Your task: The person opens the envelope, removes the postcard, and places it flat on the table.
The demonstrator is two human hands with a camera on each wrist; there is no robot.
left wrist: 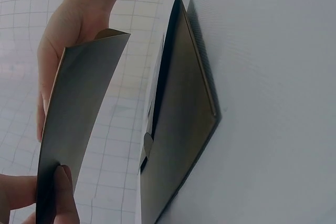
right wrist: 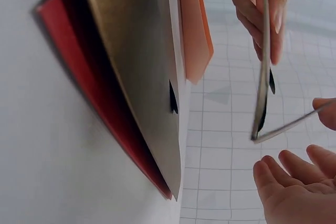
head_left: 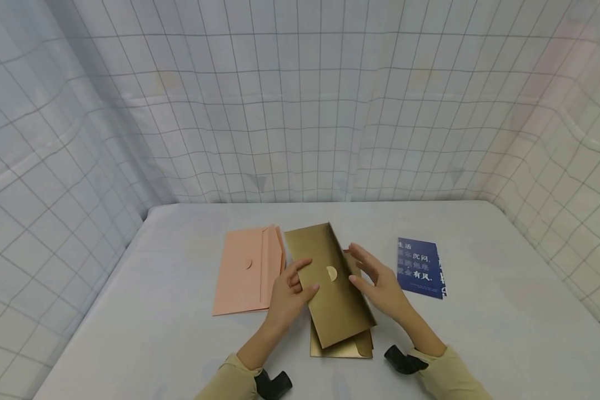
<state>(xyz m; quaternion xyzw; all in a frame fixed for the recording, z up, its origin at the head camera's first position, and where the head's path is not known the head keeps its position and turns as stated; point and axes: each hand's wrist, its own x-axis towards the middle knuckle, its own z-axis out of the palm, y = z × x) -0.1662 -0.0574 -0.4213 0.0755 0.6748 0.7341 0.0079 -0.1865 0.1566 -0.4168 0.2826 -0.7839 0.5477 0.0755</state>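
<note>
A gold envelope (head_left: 330,300) with a half-round notch is held tilted above the table, its long flap standing up along the right side. My left hand (head_left: 286,294) pinches its left edge between thumb and fingers. On the flap side is my right hand (head_left: 382,289), its thumb at the flap and its fingers extended; in the right wrist view these fingers (right wrist: 299,182) are apart from the flap. Beneath lies another gold envelope (head_left: 342,351), and the right wrist view shows a red envelope-like piece (right wrist: 100,103) under it.
Pink envelopes (head_left: 240,272) lie overlapped to the left. Dark blue cards (head_left: 420,266) with white lettering lie to the right. The white table (head_left: 155,311) is bordered by hanging white checked cloth (head_left: 300,111) at the back and sides.
</note>
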